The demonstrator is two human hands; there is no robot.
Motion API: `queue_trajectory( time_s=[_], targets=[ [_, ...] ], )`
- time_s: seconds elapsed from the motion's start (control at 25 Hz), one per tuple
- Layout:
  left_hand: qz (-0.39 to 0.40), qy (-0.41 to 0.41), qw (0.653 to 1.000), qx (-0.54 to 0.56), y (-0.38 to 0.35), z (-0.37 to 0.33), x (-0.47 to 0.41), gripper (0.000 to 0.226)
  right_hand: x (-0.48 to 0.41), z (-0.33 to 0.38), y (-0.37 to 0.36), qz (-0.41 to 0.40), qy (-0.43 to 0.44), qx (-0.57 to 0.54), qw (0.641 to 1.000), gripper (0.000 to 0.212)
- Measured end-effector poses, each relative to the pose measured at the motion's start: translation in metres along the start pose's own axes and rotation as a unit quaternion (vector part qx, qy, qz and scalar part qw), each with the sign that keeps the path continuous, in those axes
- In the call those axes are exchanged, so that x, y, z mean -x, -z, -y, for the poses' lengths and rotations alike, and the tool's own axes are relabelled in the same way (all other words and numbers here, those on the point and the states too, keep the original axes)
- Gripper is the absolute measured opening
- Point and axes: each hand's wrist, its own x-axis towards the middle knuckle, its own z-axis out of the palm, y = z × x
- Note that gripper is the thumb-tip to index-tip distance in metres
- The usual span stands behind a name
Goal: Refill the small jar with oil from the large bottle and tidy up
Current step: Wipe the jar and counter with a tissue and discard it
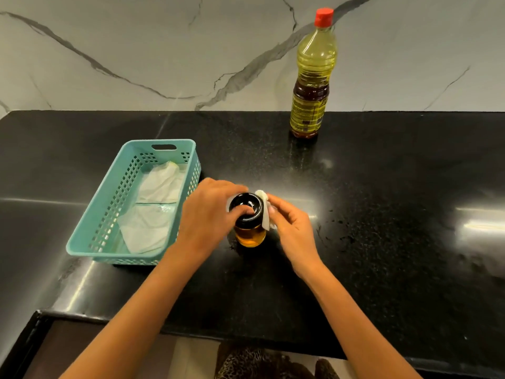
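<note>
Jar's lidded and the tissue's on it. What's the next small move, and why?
Probably run the tissue round the jar below its black lid: the right hand pinches it against the jar's right side, the left hand grips the jar from the left, and the oil bottle stands capped at the back.
</note>
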Motion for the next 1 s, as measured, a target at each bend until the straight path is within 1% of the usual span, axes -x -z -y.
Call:
queue_trajectory(
  time_s=[0.08,0.2,0.28,0.36,0.48,0.56,0.64,0.68,0.76,0.8,0.84,0.92,1.0],
  targets=[
    [-0.049,-0.061,0.997,0.024,-0.013,-0.001,0.009,0.020,0.002,-0.009,0.003,0.005,-0.013,0.012,1.000,0.030],
    [-0.079,-0.092,0.992,0.034,-0.020,0.005,0.010,0.016,-0.004,-0.022,0.008,0.023,-0.041,0.064,0.997,0.031],
    [-0.082,-0.109,0.990,0.038,-0.019,0.007,0.008,0.016,-0.015,-0.017,0.007,0.044,-0.029,0.069,0.996,0.031],
    [-0.074,-0.117,0.989,0.045,-0.018,0.009,0.004,0.015,-0.026,-0.005,0.005,0.056,-0.017,0.031,0.998,0.033],
    [-0.056,-0.113,0.991,0.054,-0.014,0.008,0.007,0.013,-0.028,0.000,0.005,0.054,-0.034,0.011,0.998,0.032],
    [-0.046,-0.108,0.991,0.065,-0.013,0.008,0.008,0.013,-0.027,-0.007,0.010,0.065,-0.077,0.041,0.994,0.030],
    [-0.048,-0.104,0.991,0.067,-0.013,0.005,0.009,0.013,-0.034,-0.007,0.014,0.094,-0.117,0.077,0.986,0.032],
    [-0.050,-0.103,0.991,0.068,-0.013,0.005,0.009,0.012,-0.040,-0.003,0.014,0.106,-0.126,0.067,0.984,0.029],
    [-0.056,-0.104,0.991,0.064,-0.014,0.002,0.010,0.011,-0.049,0.009,0.015,0.122,-0.135,-0.026,0.983,0.017],
    [-0.058,-0.106,0.991,0.061,-0.013,0.001,0.010,0.010,-0.052,0.015,0.015,0.130,-0.128,-0.069,0.981,0.019],
    [-0.059,-0.107,0.991,0.059,-0.014,0.002,0.009,0.010,-0.056,0.018,0.016,0.142,-0.119,-0.080,0.979,0.022],
    [-0.058,-0.108,0.991,0.059,-0.014,0.002,0.008,0.009,-0.063,0.010,0.016,0.159,-0.118,-0.017,0.980,0.019],
    [-0.061,-0.112,0.990,0.062,-0.015,0.003,0.008,0.009,-0.070,0.002,0.013,0.183,-0.140,0.072,0.970,0.011]
  ],
)
